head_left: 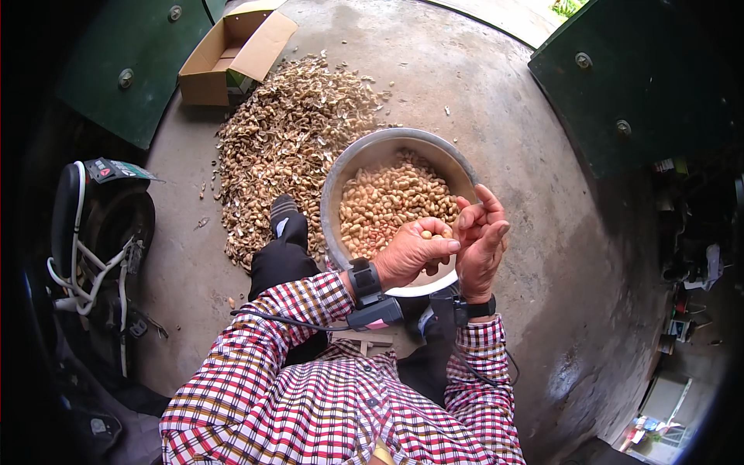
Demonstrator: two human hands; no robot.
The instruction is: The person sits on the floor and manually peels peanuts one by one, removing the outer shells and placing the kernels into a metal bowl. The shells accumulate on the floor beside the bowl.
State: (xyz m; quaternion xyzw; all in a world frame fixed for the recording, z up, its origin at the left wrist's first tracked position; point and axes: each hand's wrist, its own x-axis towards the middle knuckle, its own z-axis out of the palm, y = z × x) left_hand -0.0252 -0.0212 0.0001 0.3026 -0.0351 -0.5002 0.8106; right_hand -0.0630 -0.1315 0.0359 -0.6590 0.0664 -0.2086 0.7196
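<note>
A wide metal basin [333, 190] stands on the floor between my feet, holding many unshelled peanuts [395, 194] and some reddish shelled kernels [374, 236] near its left side. Over its near right part, my left hand [415, 252] is closed, with a tan peanut [427, 235] showing between thumb and fingers. Beside it, at the basin's right rim, my right hand [480, 244] is raised with its fingers apart and partly bent. The two hands almost meet. What lies behind the left thumb is hidden.
A large heap of peanut shells [287, 128] spreads left of the basin, against my left foot [287, 217]. An open cardboard box [205, 89] stands at its far edge. A white-framed wheeled item [85, 263] is at left; dark green door panels [620, 85] flank the floor.
</note>
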